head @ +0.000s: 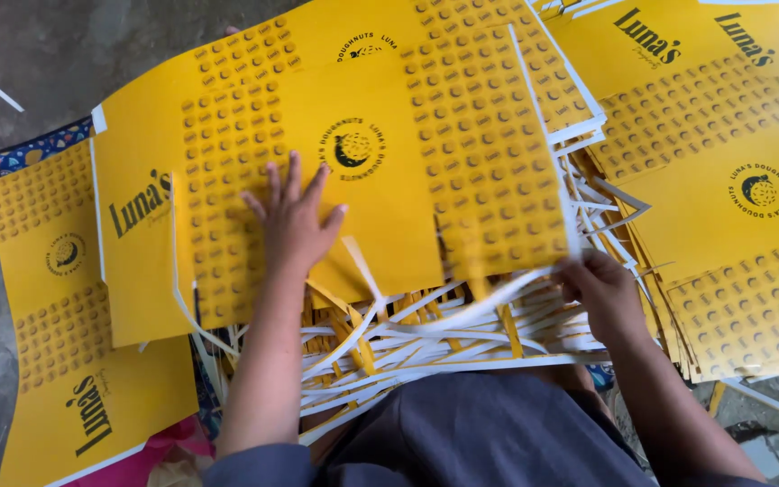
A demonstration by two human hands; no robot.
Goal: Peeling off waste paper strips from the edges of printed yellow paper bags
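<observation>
The left hand lies flat, fingers spread wide, palm down on the top yellow printed sheet, near the middle of that sheet's near half. It presses the sheet rather than gripping it. The right hand is at the sheet's near right corner, its fingers curled around the edge there; how tightly it pinches cannot be told, since the fingertips are hidden beneath the card. The sheet is a flat die-cut card with rows of small round marks and a dark round emblem, tilted slightly so its right side runs farther away.

Under and in front of the sheet, close to the person's lap, lies a tangle of narrow white and yellow offcut strips. To the left, a second yellow sheet rests on the floor, partly tucked beneath the top one. To the right, a stack of similar yellow sheets spreads toward the far right. Grey concrete floor shows at far left.
</observation>
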